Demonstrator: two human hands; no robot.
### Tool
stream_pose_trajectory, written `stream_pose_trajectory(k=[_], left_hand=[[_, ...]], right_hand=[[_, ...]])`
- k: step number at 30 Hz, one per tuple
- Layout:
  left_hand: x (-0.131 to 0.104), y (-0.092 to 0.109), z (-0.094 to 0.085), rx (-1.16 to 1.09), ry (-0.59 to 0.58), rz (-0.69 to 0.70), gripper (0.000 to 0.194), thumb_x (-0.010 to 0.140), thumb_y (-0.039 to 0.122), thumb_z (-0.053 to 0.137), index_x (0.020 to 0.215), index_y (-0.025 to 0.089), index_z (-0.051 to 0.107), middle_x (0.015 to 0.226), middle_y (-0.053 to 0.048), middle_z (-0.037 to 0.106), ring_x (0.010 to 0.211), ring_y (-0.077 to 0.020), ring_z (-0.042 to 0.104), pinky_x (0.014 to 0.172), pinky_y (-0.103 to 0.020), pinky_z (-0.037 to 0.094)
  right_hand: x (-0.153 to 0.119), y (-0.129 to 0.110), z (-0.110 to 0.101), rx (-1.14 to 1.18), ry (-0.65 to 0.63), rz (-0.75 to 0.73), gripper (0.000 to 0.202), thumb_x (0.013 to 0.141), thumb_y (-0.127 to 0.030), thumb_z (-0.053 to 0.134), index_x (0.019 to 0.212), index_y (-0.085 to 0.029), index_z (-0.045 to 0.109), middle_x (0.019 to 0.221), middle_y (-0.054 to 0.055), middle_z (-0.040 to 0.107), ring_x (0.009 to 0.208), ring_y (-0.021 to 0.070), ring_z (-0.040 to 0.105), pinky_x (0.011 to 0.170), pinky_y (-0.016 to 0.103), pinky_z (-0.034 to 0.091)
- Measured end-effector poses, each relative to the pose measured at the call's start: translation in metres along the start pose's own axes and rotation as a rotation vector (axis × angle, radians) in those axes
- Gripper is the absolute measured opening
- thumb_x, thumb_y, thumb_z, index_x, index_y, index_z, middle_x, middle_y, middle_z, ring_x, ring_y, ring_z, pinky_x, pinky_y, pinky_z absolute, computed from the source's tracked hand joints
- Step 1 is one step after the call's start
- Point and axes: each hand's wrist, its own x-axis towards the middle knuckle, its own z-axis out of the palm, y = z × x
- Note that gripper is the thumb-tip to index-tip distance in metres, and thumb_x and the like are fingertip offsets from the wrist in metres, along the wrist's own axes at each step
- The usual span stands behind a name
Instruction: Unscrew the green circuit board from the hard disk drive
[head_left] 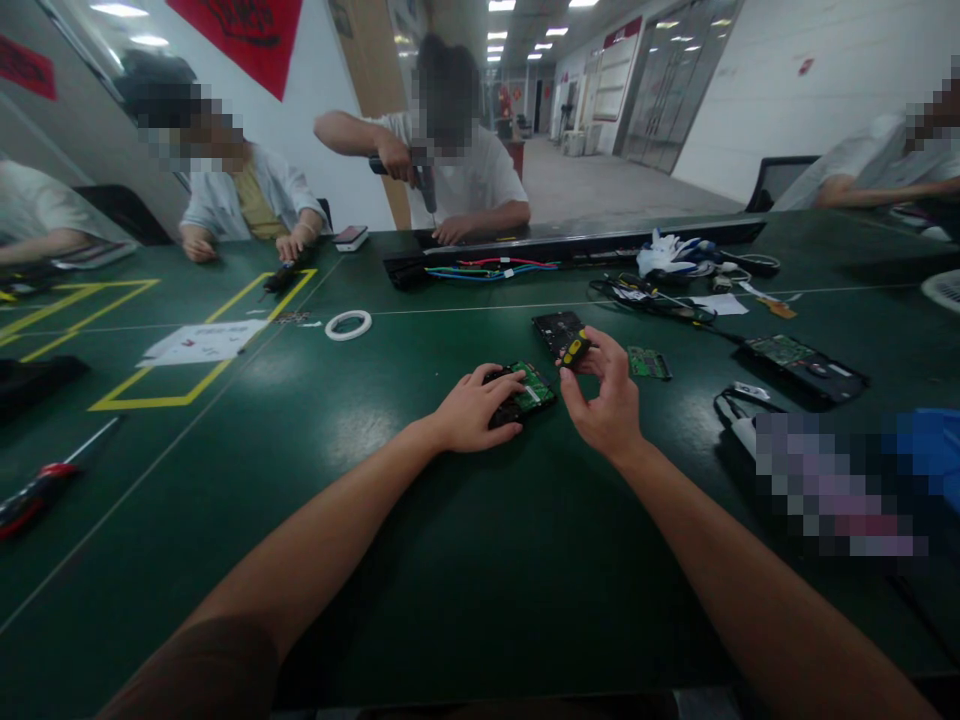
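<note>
Green-boarded device (537, 388) lies, I see, under my left hand (480, 410), spread open; my right hand (611, 405) grips a yellow-and-black tool (576, 349).

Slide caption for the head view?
Left hand on flat green circuit board; right hand gripping yellow-and-black tool.

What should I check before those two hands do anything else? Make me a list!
1. Left hand resting on the green circuit board: ok.
2. Right hand holding the yellow-and-black tool: ok.
3. Tool's tip sitting on a screw: cannot tell, too small to see.
4. White ring out of the hands' way: ok, it's off to the left.
5. Red-handled screwdriver within easy reach: probably not ok, it's at the table's far left.
</note>
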Motion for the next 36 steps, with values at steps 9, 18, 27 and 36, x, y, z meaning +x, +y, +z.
stream_pose_trajectory(k=[9,18,27,36], left_hand=[[-0.0004,0.0013,-0.0012,-0.007,0.000,-0.008,0.067,0.089,0.053,0.066,0.149,0.029,0.048,0.166,-0.007,0.042,0.149,-0.0438,0.031,0.113,-0.068,0.041],[0.0003,0.0020,-0.0015,-0.010,0.005,-0.009,0.065,0.089,0.052,0.067,0.148,0.029,0.049,0.165,-0.008,0.044,0.148,-0.0432,0.032,0.113,-0.068,0.041],[0.0001,0.0016,-0.0014,-0.010,0.006,-0.003,0.066,0.090,0.052,0.066,0.149,0.028,0.049,0.165,-0.008,0.043,0.149,-0.0437,0.032,0.113,-0.068,0.040],[0.0003,0.0013,-0.0005,-0.005,0.010,-0.002,0.066,0.089,0.053,0.067,0.148,0.029,0.049,0.166,-0.007,0.043,0.149,-0.0435,0.031,0.113,-0.068,0.041]], right_hand=[[0.0019,0.0012,-0.0020,-0.044,0.005,-0.009,0.071,0.090,-0.024,0.069,0.154,-0.032,0.038,0.136,0.009,0.066,0.098,0.0238,0.074,0.087,0.045,0.068],[0.0006,0.0026,-0.0008,-0.003,-0.025,0.030,0.071,0.092,-0.022,0.062,0.156,-0.031,0.032,0.134,0.009,0.067,0.100,0.0237,0.075,0.091,0.047,0.067],[0.0013,0.0013,-0.0004,-0.070,0.033,-0.012,0.068,0.091,-0.025,0.069,0.152,-0.032,0.039,0.137,0.010,0.064,0.096,0.0229,0.074,0.086,0.046,0.068],[0.0009,0.0003,-0.0015,-0.065,-0.008,0.002,0.078,0.090,-0.022,0.065,0.158,-0.031,0.029,0.144,0.012,0.060,0.100,0.0248,0.074,0.088,0.047,0.068]])
